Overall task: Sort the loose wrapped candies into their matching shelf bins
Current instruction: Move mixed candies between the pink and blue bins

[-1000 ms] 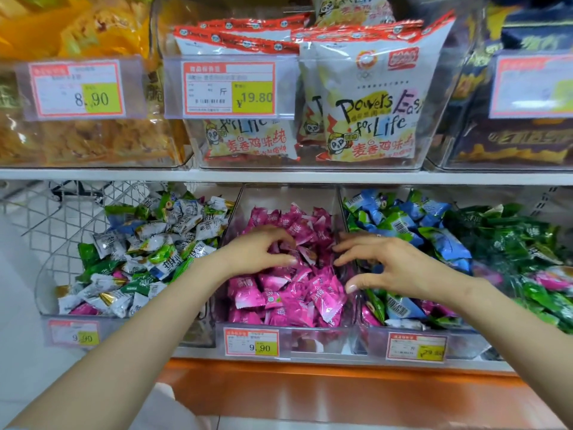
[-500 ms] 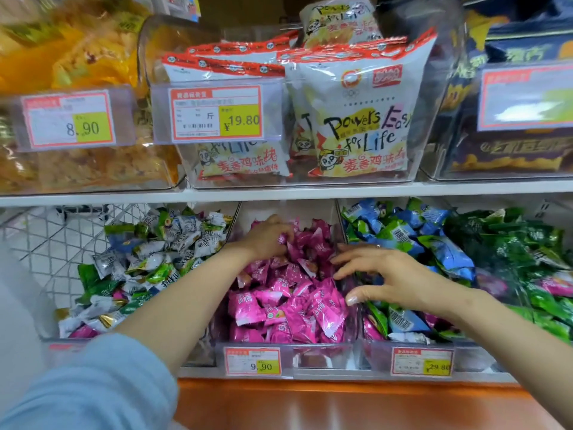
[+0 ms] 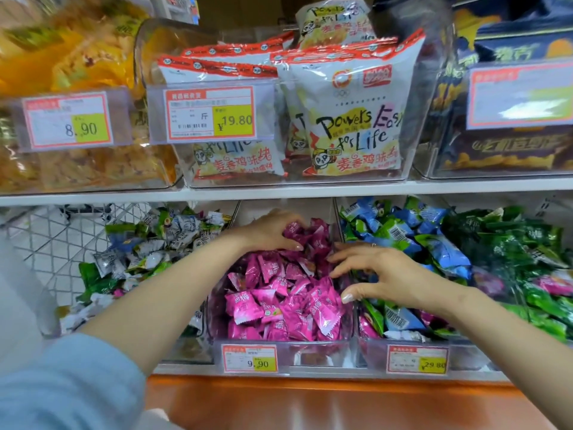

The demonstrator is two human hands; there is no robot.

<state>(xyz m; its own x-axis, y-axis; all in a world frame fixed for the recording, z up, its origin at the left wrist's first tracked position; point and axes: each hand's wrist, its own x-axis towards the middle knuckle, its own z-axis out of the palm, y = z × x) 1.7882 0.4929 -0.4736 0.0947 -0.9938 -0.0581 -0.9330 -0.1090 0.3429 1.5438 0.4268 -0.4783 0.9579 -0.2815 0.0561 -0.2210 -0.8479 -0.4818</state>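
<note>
Both outstretched: left hand (image 3: 270, 232) grips pink candies (image 3: 280, 305), right hand (image 3: 384, 276) splayed.

White snack bags (image 3: 350, 119) printed "Powers Easy for Life" stand upright at 12 o'clock on the upper shelf (image 3: 279, 190), with a 19.80 price tag (image 3: 210, 114) just beside them at 11. Yellow packets (image 3: 77, 57) behind an 8.90 tag (image 3: 66, 121) fill 10 o'clock, and dark blue packs (image 3: 502, 150) sit at 2. A white wire rack (image 3: 52, 243) shows at 9, an orange ledge (image 3: 310, 401) at 6.
</note>
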